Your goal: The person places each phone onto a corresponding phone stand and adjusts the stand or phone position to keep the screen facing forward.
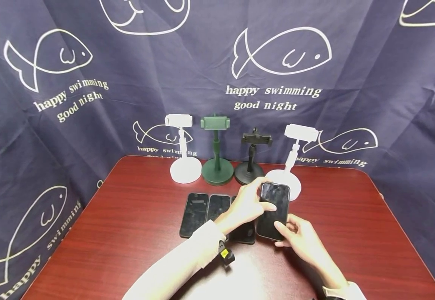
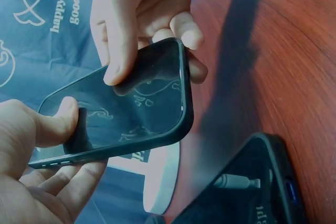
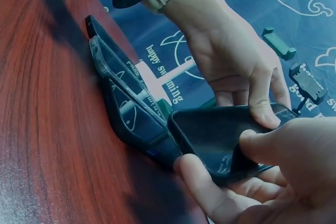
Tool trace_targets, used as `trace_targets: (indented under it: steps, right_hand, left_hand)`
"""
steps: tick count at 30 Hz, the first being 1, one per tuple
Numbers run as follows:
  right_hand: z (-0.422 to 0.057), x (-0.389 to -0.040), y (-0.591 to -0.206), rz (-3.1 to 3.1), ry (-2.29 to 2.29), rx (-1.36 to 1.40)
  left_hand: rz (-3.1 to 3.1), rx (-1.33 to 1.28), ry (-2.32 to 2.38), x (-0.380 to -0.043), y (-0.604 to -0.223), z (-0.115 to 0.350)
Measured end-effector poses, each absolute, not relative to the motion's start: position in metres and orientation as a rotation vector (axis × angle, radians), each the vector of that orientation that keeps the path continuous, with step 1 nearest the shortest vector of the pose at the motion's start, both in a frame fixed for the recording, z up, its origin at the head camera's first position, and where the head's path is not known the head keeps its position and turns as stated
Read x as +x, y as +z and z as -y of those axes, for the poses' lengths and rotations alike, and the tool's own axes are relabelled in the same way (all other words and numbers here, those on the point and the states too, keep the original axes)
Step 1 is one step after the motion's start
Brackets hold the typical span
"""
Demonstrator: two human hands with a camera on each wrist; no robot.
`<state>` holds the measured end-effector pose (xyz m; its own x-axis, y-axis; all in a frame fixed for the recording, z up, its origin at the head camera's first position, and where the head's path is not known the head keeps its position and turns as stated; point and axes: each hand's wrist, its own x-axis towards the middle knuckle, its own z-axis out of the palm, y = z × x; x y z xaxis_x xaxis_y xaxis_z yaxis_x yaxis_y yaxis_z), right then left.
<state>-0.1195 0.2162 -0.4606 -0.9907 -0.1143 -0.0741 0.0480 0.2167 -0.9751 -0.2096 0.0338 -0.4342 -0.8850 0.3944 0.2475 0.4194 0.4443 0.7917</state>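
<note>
A black smartphone (image 1: pixel 270 227) in a dark case is gripped by both hands over the table, its screen facing up. My left hand (image 1: pixel 246 205) pinches its upper left edge, thumb across the screen and fingers beneath, as the left wrist view shows. At the lower right corner, my right hand (image 1: pixel 302 241) grips it with the thumb on the glass and fingers curled underneath. Three more phones lie in a row to the left: one phone (image 1: pixel 194 214) at the far left, a second phone (image 1: pixel 219 205), and a third phone (image 1: pixel 244 234) partly hidden by my left arm.
Behind the phones stand a white phone stand (image 1: pixel 185 171), a green phone stand (image 1: pixel 217 171), a black phone stand (image 1: pixel 249 173) and another white phone stand (image 1: pixel 300 133) at the right. The red-brown table (image 1: pixel 134 216) backs onto a dark blue fish-print curtain (image 1: pixel 209 75).
</note>
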Motion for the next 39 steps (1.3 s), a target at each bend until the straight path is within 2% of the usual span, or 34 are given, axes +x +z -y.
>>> trace_targets:
  steps: [13,25,33,39]
  right_hand:
    - [-0.216,-0.115,-0.451,-2.499,-1.961,-0.197]
    - [-0.219,-0.119,-0.438,-2.553,-2.048,-0.074]
    - [-0.223,-0.120,-0.432,-2.718,-1.909,-0.041]
    - [-0.225,-0.121,-0.420,-2.808,-1.918,-0.025]
  left_hand:
    - [2.449,-0.819,-1.763,-0.201,-0.421,-0.030]
    - [2.459,-0.847,-1.856,-0.186,-0.426,-0.028]
    - [2.497,-0.687,-1.947,-0.180,-0.429,-0.033]
    - [2.475,-0.662,-1.965,-0.175,-0.424,-0.037]
